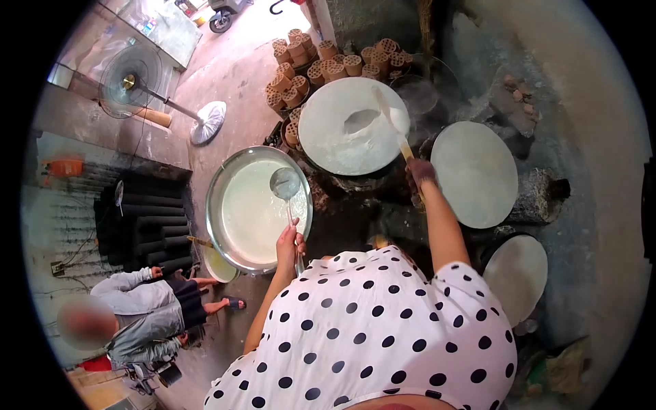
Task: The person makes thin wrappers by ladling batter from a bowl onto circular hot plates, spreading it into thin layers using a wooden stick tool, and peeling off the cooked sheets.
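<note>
My left hand (290,243) is closed around the handle of a metal ladle (284,184), whose bowl is over the white batter (249,212) in a wide steel basin (213,198). My right hand (419,172), in a dark glove or wrap, grips a flat wooden stick (406,149). The stick's far part reaches over a round white steaming surface (324,130), where a greyish oval patch shows in the white layer. Whether the stick touches that layer I cannot tell.
Two more round pale tops (475,174) (517,280) stand to the right. Honeycomb coal briquettes (335,68) are piled behind the steaming surface. A standing fan (130,82), dark stacked cylinders (160,222) and another person (147,304) are at left. Below the basin's rim sits a greenish-yellow tub (220,265).
</note>
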{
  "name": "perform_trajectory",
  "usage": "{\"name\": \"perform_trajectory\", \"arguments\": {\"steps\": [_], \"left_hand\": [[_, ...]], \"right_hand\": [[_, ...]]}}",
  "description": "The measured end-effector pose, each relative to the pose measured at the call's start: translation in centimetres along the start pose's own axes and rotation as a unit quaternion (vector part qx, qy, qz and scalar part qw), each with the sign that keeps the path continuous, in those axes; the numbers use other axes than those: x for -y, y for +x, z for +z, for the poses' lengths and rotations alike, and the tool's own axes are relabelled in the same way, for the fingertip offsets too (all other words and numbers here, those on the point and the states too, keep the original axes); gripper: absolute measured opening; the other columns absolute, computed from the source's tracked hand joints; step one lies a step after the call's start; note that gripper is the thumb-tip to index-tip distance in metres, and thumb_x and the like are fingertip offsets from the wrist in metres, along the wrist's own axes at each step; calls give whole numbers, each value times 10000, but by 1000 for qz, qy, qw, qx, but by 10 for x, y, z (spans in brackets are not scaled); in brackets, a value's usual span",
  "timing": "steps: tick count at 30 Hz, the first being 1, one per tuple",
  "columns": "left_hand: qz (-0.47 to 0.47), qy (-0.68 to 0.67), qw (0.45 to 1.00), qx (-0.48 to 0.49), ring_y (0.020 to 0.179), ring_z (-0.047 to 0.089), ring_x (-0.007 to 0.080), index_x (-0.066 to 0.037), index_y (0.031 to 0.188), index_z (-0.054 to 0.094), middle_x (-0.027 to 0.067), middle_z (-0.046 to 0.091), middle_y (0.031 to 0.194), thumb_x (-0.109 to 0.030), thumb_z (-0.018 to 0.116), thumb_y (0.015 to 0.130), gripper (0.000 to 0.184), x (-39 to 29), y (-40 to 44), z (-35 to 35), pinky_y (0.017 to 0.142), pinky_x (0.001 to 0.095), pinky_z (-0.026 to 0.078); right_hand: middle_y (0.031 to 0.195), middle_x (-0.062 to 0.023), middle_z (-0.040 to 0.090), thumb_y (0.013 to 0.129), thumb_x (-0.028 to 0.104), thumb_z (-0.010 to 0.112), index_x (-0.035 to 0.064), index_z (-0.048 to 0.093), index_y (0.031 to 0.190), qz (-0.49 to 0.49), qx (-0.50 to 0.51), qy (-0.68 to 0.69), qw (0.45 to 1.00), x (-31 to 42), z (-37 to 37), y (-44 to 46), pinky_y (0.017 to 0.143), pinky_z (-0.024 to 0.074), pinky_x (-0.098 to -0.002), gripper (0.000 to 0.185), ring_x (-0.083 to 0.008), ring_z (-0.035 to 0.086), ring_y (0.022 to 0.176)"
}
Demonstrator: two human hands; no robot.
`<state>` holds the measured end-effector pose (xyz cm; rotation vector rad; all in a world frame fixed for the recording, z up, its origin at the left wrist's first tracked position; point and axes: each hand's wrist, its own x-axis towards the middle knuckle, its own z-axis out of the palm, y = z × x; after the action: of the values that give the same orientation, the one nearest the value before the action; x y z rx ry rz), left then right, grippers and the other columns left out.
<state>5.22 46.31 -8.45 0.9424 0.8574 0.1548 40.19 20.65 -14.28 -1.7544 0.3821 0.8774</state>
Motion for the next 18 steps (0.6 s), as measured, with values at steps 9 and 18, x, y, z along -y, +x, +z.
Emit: {"name": "perform_trajectory", "arguments": {"steps": [9,18], "left_hand": [[29,-20,999,-1,403,419,78,-44,1337,427,-6,450,586,-233,415,993,393,-12,-8,-12,354,226,378],[16,7,1000,13,410,391,70,-30,1333,435,-17,443,602,-232,444,990,398,-23,-9,-12,384,212,345]], "right_hand": [[1286,-157,553,914,300,538,143,551,1287,-355,-239,-108,897,-24,55,-33,978,415,-383,405,-306,542,1162],[1118,-207,607,915,422,410,168,588,1188,-341,-153,-253,892,-7,54,-29,877,458,-443,413,-402,561,1024]]}}
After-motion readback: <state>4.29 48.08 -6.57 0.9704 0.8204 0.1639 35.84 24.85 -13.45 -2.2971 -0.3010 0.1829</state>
